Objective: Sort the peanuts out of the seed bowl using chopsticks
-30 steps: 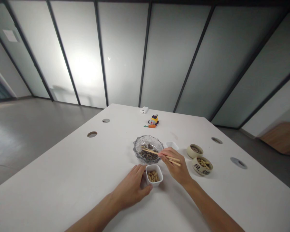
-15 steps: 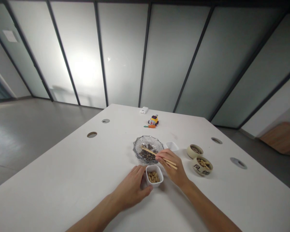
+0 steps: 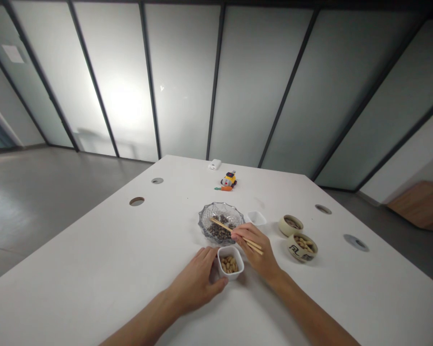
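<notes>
A pair of wooden chopsticks (image 3: 248,241) is gripped in my right hand (image 3: 258,252), their tips inside a scalloped clear glass bowl (image 3: 204,229). Dark seeds (image 3: 219,232), perhaps sunflower seeds, lie in that bowl; whether the tips pinch one is too small to tell. My left hand (image 3: 195,283) curves around the left side of a small white square dish (image 3: 241,269), fingers at its back corner and thumb at the front. Tan nuts (image 3: 229,264), peanut-like, fill its bottom. A second white dish (image 3: 262,220) stands just behind the glass bowl's right side.
Right of my right hand stand two cream bowls, the nearer bowl (image 3: 296,252) holding unshelled peanuts, the farther bowl (image 3: 283,228) holding something brownish. Farther back are an orange toy carrot (image 3: 225,189), a yellow toy vehicle (image 3: 230,179) and a white box-shaped device (image 3: 214,164). Round holes pierce the white table (image 3: 94,269).
My right hand and the chopsticks' rear ends have shifted very slightly to the left and down. The tips stay in the glass bowl, and my left hand remains at the white dish.
</notes>
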`<action>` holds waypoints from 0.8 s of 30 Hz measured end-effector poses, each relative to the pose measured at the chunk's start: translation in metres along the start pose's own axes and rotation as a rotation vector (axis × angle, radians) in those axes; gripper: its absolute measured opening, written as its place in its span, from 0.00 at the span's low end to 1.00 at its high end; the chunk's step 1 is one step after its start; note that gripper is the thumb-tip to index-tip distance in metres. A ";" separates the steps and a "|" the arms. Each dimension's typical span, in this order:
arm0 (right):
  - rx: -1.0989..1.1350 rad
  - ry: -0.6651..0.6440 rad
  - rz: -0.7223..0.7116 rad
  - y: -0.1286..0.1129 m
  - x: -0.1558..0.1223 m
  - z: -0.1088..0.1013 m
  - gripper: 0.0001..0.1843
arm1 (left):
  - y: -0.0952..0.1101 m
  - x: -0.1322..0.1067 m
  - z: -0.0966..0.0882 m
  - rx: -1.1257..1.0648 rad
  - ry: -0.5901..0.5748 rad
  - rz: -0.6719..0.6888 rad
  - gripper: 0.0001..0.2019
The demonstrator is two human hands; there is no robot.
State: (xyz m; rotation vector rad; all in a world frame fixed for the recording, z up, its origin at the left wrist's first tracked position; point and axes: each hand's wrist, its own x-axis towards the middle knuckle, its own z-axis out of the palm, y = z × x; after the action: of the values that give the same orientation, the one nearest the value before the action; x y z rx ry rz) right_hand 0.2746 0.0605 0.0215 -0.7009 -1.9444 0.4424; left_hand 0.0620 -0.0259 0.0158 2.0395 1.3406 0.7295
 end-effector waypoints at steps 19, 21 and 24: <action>-0.133 0.150 -0.073 -0.024 0.002 -0.024 0.09 | 0.002 0.000 -0.002 0.015 -0.029 -0.030 0.18; -0.198 0.200 -0.035 -0.039 -0.002 -0.044 0.10 | 0.002 0.000 -0.002 0.004 -0.022 -0.033 0.18; -0.269 0.232 0.039 -0.060 -0.019 -0.074 0.12 | 0.002 0.000 -0.001 -0.011 -0.019 -0.042 0.19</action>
State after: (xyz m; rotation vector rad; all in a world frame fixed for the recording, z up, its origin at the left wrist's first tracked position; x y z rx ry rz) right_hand 0.3299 0.0026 0.0766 -0.9209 -1.7885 0.1160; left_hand 0.0622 -0.0260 0.0182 1.9988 1.3621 0.6951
